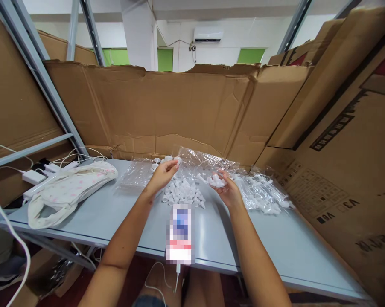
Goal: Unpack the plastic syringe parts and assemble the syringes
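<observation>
My left hand (163, 175) is at the back of the grey table, fingers closed around a small white plastic piece (177, 160) that partly shows at the fingertips. Other white round-topped pieces (167, 158) lie just behind that hand. My right hand (230, 190), palm turned inward, holds a cluster of small white plastic pieces (216, 181) with its fingers curled round them. Between both hands spreads a loose pile of white cone-shaped plastic pieces (183, 192). Clear plastic bags (205, 158) lie behind the pile.
Filled clear bags (263, 194) lie on the right. A blurred-out phone (180, 234) with a cable sits at the table's (211, 247) front edge. On the left are a white cloth bag (74, 192) and a power strip (35, 177). Cardboard walls (179, 106) surround the table.
</observation>
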Demonstrator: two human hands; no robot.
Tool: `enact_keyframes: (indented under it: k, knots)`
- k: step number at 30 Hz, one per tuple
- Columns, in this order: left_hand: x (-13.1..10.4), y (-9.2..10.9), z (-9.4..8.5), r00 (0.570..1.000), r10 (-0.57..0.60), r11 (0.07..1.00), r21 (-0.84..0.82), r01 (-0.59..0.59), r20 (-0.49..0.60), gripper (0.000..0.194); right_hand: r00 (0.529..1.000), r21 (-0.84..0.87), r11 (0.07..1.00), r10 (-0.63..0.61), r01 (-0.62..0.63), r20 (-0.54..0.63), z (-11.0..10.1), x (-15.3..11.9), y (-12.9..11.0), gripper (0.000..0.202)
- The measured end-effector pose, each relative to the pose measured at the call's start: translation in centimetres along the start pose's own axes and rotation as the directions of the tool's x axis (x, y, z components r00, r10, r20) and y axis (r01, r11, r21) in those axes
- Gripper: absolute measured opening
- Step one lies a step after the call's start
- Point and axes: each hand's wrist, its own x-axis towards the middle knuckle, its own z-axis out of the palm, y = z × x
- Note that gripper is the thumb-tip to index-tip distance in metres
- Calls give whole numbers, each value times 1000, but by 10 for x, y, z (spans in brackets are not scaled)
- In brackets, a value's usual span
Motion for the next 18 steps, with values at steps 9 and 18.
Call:
enact_keyframes:
  k: [9, 18]
  knots:
    - [-8, -11, 7, 980, 165, 842, 534, -81, -110, 29, 999, -54, 999, 5, -4, 32, 3, -2, 0, 28]
    - [-6, -4, 14, 991, 126, 974, 196, -116, -44, 22, 994, -105, 994, 52, -42, 94, 2, -2, 3, 36]
